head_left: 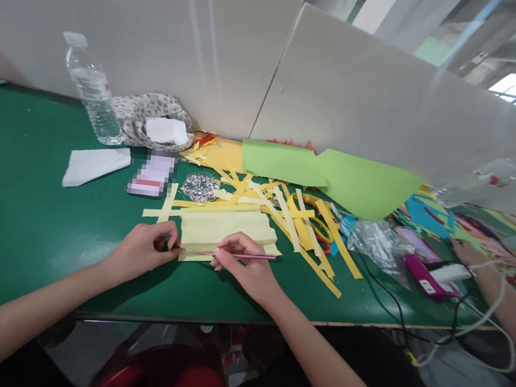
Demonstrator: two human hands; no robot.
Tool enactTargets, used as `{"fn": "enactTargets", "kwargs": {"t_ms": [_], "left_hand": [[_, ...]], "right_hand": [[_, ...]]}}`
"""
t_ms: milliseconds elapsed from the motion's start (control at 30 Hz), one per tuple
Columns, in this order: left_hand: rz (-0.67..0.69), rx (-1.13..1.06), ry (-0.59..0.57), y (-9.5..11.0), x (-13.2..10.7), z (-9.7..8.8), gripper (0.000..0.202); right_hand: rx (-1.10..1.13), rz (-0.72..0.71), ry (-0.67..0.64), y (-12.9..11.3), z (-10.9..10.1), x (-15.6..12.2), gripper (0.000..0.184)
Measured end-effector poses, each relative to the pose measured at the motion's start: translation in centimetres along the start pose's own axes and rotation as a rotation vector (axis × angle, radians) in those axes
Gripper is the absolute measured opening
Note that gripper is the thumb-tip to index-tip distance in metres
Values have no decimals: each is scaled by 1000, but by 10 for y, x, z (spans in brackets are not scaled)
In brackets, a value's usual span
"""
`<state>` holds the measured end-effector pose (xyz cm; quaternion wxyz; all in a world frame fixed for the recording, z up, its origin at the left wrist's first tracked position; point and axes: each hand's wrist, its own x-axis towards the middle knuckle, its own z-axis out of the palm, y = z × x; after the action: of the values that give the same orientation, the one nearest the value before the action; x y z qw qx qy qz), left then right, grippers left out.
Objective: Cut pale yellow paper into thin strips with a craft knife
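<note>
A pale yellow folded paper [223,230] lies on the green table [17,216] in front of me. My left hand [146,249] is curled with its fingertips pinching the paper's left edge. My right hand [243,263] is closed round a thin pink pencil [251,256] that lies along the paper's near edge, its tip pointing left. Loose yellow paper strips [301,226] spread out to the right of the folded paper.
A water bottle [93,91], a patterned cloth pouch [148,116], white tissue [96,164], a bag of googly eyes [200,187] and green sheets [335,174] lie behind. Right: clear plastic bag [376,239], pink device [425,276], black cables, another person's arm [502,296]. White partitions stand behind the table.
</note>
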<state>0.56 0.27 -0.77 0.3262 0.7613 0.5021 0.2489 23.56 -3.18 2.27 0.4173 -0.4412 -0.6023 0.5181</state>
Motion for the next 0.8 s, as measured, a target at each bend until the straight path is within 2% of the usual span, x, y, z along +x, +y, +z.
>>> {"fn": "enactTargets", "kwargs": {"t_ms": [133,433,567,800], "left_hand": [[55,70,-26,4,0,-1,21],[-30,-66,-68,0,2,0,19],[-61,-156,-79,0,3,-1,21],[-34,-150,-109,1,4,-1,22]], "right_hand": [[32,80,117,9,5,7,22],[69,114,207,14,1,7,26],[53,108,192,11,1,6,25],[54,116,105,11,3,4,23]]}}
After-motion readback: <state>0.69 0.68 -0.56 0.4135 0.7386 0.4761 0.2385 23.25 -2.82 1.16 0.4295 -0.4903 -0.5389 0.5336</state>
